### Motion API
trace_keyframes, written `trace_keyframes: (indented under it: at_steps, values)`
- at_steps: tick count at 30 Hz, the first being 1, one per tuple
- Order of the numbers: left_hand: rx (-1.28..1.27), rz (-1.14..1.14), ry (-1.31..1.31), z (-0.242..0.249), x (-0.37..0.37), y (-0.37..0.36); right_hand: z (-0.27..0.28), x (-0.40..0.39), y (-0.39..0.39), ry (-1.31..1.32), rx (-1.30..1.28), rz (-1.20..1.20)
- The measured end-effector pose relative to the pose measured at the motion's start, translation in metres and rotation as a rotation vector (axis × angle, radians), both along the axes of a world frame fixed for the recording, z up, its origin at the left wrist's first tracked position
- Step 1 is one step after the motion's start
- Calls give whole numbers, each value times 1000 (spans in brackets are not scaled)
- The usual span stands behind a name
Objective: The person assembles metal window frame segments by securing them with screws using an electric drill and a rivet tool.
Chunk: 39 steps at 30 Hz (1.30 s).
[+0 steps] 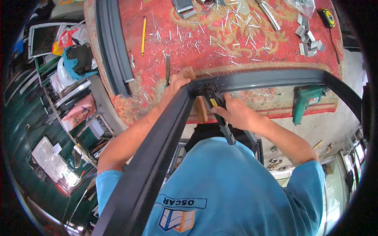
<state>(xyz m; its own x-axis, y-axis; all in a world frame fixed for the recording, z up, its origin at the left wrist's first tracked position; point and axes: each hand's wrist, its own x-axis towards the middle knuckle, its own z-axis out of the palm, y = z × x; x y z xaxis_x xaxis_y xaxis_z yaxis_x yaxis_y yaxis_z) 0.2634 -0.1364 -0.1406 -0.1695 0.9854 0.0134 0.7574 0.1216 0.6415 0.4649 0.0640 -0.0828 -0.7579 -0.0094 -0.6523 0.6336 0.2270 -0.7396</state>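
Note:
A dark grey metal frame (256, 78) lies across the front edge of a red patterned table (197, 31), and one bar of it (149, 165) runs down toward me. My left hand (173, 88) grips the frame at its corner joint. My right hand (234, 112) is closed on a black hand tool with a yellow label (214, 100), whose head is pressed against the inside of that corner. A small wooden block (201, 108) sits under the corner.
A green power drill (306, 100) rests on the table edge to the right. Several metal shavings, brackets (309, 39), a yellow pencil (143, 35), a tape measure (327, 17) and grey profile lengths (114, 47) lie on the table. Racks and bags crowd the floor at left.

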Motion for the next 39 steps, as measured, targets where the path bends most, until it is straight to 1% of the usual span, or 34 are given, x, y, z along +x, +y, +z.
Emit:
trace_keyframes:
  at_steps: [1,4,7,8,10,11,13,14,16,17,19,22,23,24,26,28,30,32,33,35,36,37,39]
  values:
    - [-8,-18,41,2,0,2,-1,-1,1,-12,-52,-10]
    - [54,-6,-33,6,-2,7,2,-2,-4,-55,-39,-17]
    - [27,-9,-13,11,-2,8,6,-8,4,-136,-81,20]
    - [34,-6,-3,9,-3,9,7,-10,10,-126,-73,24]
    - [-49,93,-138,6,1,1,8,-5,19,-23,-131,146]
    - [-53,96,-136,10,1,2,3,-1,22,-21,-135,148]
    - [-96,104,-156,16,-1,5,-11,9,32,82,-376,148]
    - [-97,108,-155,14,-2,3,-18,16,30,82,-377,153]
    - [-42,81,-221,10,-6,3,-33,29,21,-28,-639,17]
    - [-42,86,-216,10,-6,3,-32,32,15,-24,-640,23]
    - [-56,84,-206,9,-6,4,-28,36,3,-255,-1035,-392]
    - [-55,117,-170,8,-3,7,-21,30,-5,-207,-1039,-397]
    - [-56,112,-171,8,-3,8,-25,29,-9,-167,-937,-336]
    - [-30,115,-162,8,-2,9,-27,29,-8,-168,-940,-342]
    - [-4,116,-152,6,-2,8,-29,24,-2,-190,-780,-162]
    - [-18,111,-108,5,-2,7,-22,19,-1,-206,-765,-184]
    - [-9,106,-123,7,-2,6,-18,16,-4,-223,-749,-202]
    - [6,98,-135,5,-5,8,-17,13,-7,-136,-485,-92]
    - [5,87,-129,4,-5,8,-21,13,-15,-137,-487,-89]
    - [2,76,-128,1,-4,3,-29,13,-34,-137,-439,-159]
    - [-36,87,-108,-3,-2,0,-30,15,-34,-140,-437,-158]
    - [-71,98,-84,-5,-3,0,-31,14,-31,-159,-472,-165]
    - [-34,91,-92,-6,-3,-2,-28,15,-29,-181,-510,-177]
